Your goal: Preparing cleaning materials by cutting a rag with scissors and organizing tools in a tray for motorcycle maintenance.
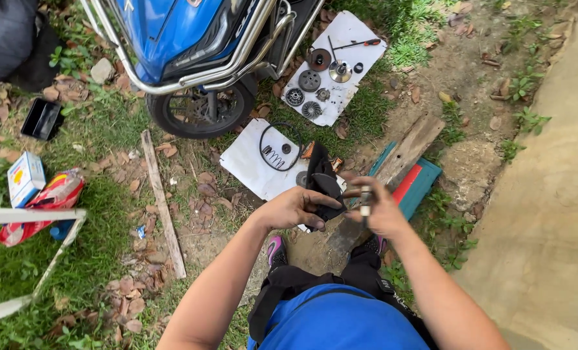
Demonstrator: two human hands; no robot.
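Patchy grass, bare dirt and dry leaves make up the ground (pixel 192 220), with a pale concrete strip along the right edge and a blue scooter (pixel 192 32) parked at the top, its rear tyre (pixel 198 110) resting on the soil.

Both hands meet at the middle of the view, above the near edge of a white sheet (pixel 250 162) laid on the ground. The left hand (pixel 297 207) is clenched around a black rag (pixel 323 185), soft and crumpled, one corner standing up in a peak. The right hand (pixel 383 210) grips a small metal part (pixel 365 198), short, cylindrical and dull grey; its exact kind is too blurred to tell. Rag and part are touching, so the step in hand looks like wiping the piece clean. By my reading, the next move calls for turning the part in the fingers so the cloth reaches its other faces, with a firm pinch so it does not slip.

A black rubber belt loop (pixel 280 146) and a coiled spring (pixel 275 157) lie on that sheet. A second white sheet (pixel 354 32) near the top holds round toothed and ribbed metal discs (pixel 310 81). A weathered wooden plank (pixel 409 149) lies beside a teal and red box (pixel 418 185).
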